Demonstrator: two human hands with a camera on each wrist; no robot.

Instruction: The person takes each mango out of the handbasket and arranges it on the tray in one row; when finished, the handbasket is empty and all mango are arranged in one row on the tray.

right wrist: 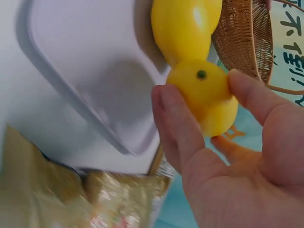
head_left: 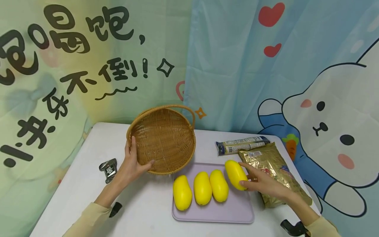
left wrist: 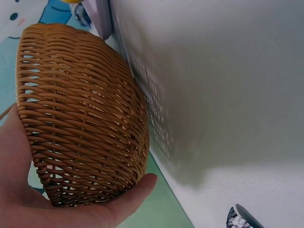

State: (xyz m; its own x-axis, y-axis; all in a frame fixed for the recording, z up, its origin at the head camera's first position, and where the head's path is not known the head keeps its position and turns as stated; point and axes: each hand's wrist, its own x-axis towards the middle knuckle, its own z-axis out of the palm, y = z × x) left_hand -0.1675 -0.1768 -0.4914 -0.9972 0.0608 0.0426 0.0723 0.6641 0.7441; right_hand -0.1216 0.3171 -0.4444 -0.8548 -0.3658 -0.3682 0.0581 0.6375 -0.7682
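My left hand holds the brown wicker basket by its left side, tilted so its inside shows in the head view. In the left wrist view the woven outer side of the basket lies between my fingers and thumb. With my right hand I pinch a smooth yellow mango-like fruit over the right part of the lilac tray. A green dot marks the end of this held fruit in the right wrist view. Three similar yellow fruits lie side by side on the tray.
Right of the tray lies a large gold foil bag, with long blue-and-gold packets behind it. A small black-and-silver packet is left of the basket. Printed curtains hang behind the white table.
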